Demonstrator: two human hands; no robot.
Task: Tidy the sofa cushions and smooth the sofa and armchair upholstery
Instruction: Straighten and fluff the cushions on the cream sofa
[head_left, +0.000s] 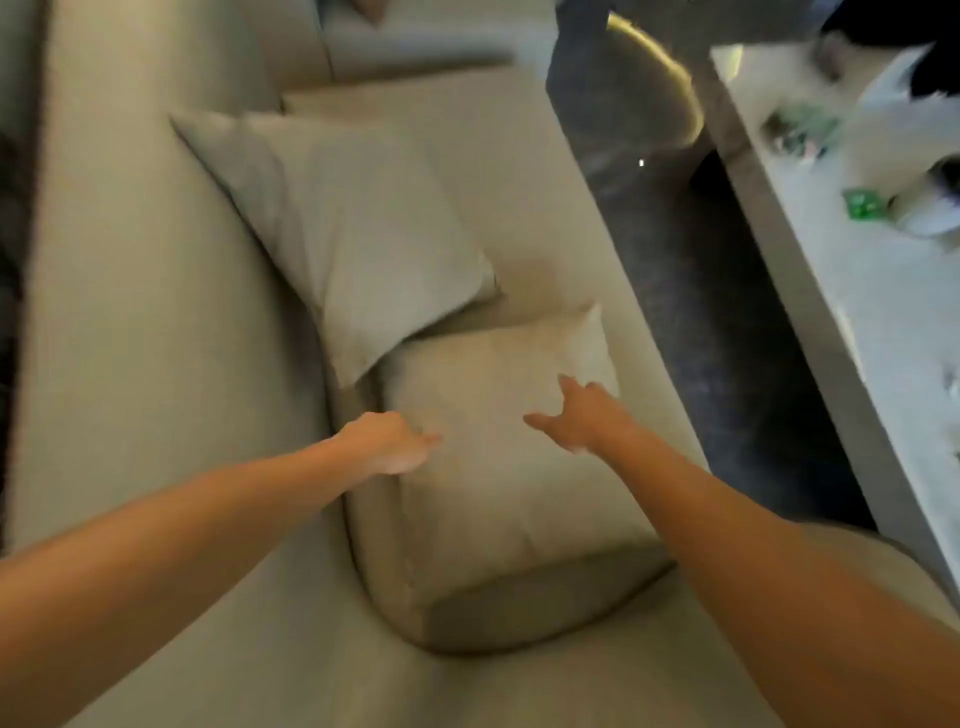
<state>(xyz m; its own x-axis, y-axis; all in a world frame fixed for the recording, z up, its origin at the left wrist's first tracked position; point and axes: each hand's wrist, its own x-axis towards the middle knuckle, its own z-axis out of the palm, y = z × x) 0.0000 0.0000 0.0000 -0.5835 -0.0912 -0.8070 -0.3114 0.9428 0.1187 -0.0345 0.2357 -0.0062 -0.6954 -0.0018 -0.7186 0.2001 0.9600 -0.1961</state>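
Note:
A beige sofa (156, 322) fills the left and middle of the head view. Two beige cushions lie on its seat. The nearer cushion (498, 499) lies flat, close to the sofa's arm. My left hand (387, 441) rests at its left edge with the fingers curled; whether it grips the fabric is blurred. My right hand (576, 415) hovers over the cushion's upper right part, fingers spread, holding nothing. The farther cushion (353, 234) leans against the sofa back, its lower corner overlapping the nearer one.
A dark floor strip (691, 291) runs between the sofa and a pale low table (852, 291) on the right. The table carries a green object (860, 203) and other blurred items. A dark round piece with a gold rim (660, 67) stands behind.

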